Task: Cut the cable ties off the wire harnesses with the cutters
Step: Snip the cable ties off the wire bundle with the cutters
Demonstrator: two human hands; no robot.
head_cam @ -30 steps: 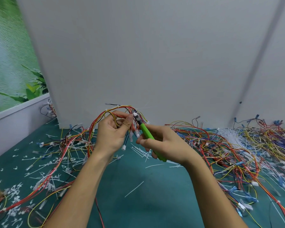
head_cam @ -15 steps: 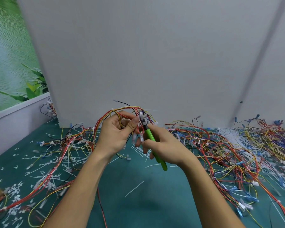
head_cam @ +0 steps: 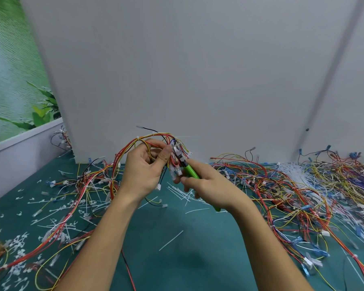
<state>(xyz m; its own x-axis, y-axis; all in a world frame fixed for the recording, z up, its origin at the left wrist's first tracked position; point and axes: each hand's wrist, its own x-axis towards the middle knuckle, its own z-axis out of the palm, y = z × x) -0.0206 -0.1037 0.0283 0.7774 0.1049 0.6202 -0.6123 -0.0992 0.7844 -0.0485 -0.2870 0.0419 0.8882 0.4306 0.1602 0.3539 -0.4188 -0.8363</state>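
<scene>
Above the surface (head_cam: 187, 259), at centre: fingers (head_cam: 165, 156) of the left hand (head_cam: 143, 171) pinch a loop of the wire harness (head_cam: 151, 135); fingers of the right hand (head_cam: 208, 183) are curled round the green cutters (head_cam: 190, 171), nose set among the held wires. Advisable, by judgement: isolate one cable tie, bite only its strap, keep the thumb clear. Cut ties (head_cam: 170, 240) and more harnesses (head_cam: 282, 185) lie scattered around.

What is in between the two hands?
In the head view, the wire harness held by the left hand hangs there with its clear connectors. The tip of the green cutters, gripped by the right hand, pokes into it.
</scene>
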